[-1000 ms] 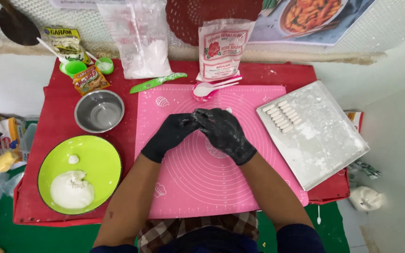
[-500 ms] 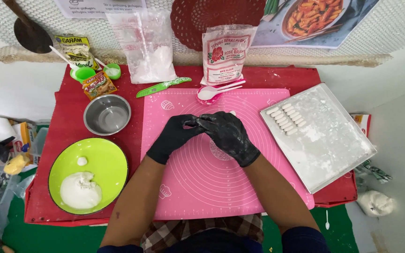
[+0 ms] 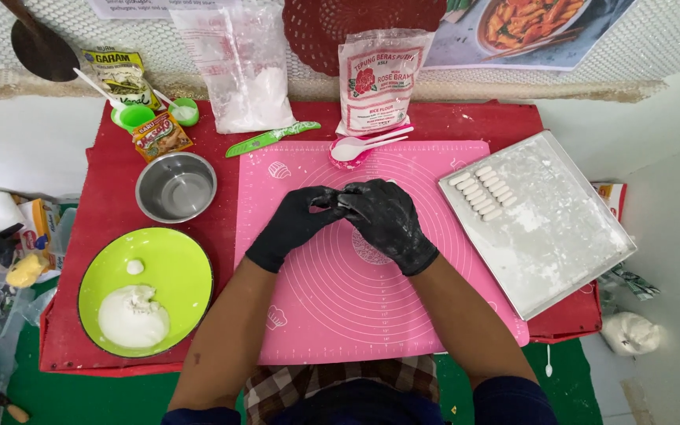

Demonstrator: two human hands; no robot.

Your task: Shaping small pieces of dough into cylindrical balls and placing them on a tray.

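Both my hands wear black gloves dusted with white flour and meet over the upper middle of a pink silicone mat (image 3: 371, 315). My left hand (image 3: 297, 224) curls its thumb and fingers into a pinch against the fingertips of my right hand (image 3: 387, 220). Whatever lies between the fingertips is hidden. To the right, a floured metal tray (image 3: 560, 244) carries a row of several small white dough sticks (image 3: 483, 191). At the left, a green plate (image 3: 171, 267) holds a lump of white dough (image 3: 131, 315) and a small dough bit (image 3: 134, 267).
A steel bowl (image 3: 176, 186) stands above the green plate. At the back are a flour bag (image 3: 375, 79), a clear bag of white powder (image 3: 242, 71), a green knife (image 3: 269, 138), white spoons (image 3: 367, 144), seasoning packets (image 3: 159, 134) and small green cups (image 3: 135, 116).
The view has shifted slightly. My hands stay joined over the mat, with the fingertips now pinched more tightly together.
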